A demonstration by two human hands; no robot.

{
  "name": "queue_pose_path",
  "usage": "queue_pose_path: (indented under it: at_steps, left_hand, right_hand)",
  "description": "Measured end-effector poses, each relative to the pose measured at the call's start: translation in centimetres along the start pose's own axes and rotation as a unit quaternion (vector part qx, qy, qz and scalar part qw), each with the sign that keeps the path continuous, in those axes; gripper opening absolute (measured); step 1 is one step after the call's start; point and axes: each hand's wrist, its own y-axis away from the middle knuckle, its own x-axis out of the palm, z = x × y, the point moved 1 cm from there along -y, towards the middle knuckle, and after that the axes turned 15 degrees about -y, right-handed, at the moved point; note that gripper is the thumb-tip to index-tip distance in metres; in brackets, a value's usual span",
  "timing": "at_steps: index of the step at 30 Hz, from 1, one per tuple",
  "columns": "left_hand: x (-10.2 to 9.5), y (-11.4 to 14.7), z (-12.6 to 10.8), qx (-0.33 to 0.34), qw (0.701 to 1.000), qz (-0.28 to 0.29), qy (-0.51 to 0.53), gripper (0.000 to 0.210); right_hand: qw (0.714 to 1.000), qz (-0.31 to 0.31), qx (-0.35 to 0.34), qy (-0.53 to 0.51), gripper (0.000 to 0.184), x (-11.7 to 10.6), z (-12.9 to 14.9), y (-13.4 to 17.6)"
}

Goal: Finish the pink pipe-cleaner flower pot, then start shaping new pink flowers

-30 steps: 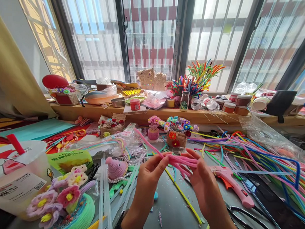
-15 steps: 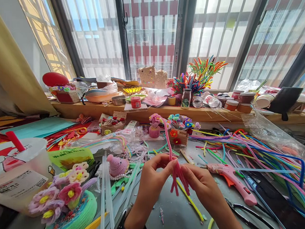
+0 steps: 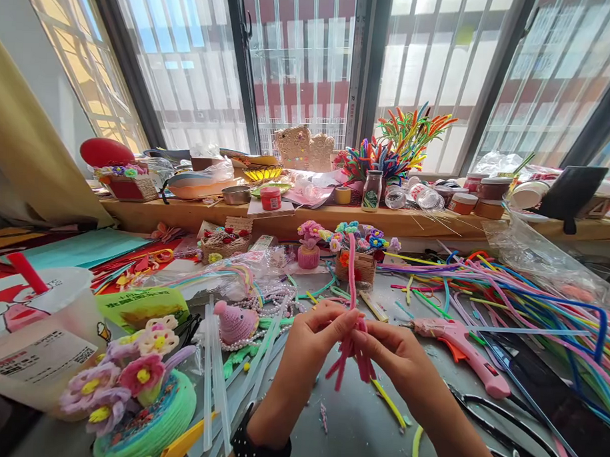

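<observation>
Both hands meet over the middle of the grey table, closed on a bundle of pink pipe cleaners (image 3: 352, 273). One long pink stem sticks up above the fingers, and several short ends splay downward beneath them. My left hand (image 3: 317, 345) pinches the bundle between thumb and fingers near its top. Pressed against it from the other side, my right hand (image 3: 393, 351) grips the bundle just lower. The fingers hide how the stems join. Below the hands lies a yellow pipe cleaner (image 3: 389, 405). To the right of my right hand rests a pink glue gun (image 3: 463, 347).
Pliers or scissors with black handles (image 3: 503, 422) lie front right by a dark phone-like slab (image 3: 544, 390). Loose pipe cleaners (image 3: 527, 296) heap at the right. Clear glue sticks (image 3: 214, 378), a fuzzy flower ornament (image 3: 143, 409) and a drink cup (image 3: 45, 339) stand left.
The upright pink stem has swung from leaning left to nearly vertical. The lower ends have spread differently, and both hands have shifted slightly. The view has tilted a little.
</observation>
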Motion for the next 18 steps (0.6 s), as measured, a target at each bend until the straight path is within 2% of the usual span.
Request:
queue_pose_path:
  at_steps: [9,12,18]
  left_hand:
    - [0.2,-0.1,0.6,-0.004,1.000,0.005,0.025,0.025]
    - [0.3,0.0,0.4,-0.008,0.999,0.020,0.030,0.024]
    - [0.5,0.4,-0.6,0.013,0.997,0.073,-0.004,0.030]
  right_hand:
    - [1.000,0.003,0.002,0.003,0.042,-0.3,0.0,0.1]
    - [1.000,0.004,0.004,-0.011,0.036,-0.2,0.1,0.2]
    - [0.998,-0.045,-0.024,-0.024,0.036,-0.2,0.0,0.1]
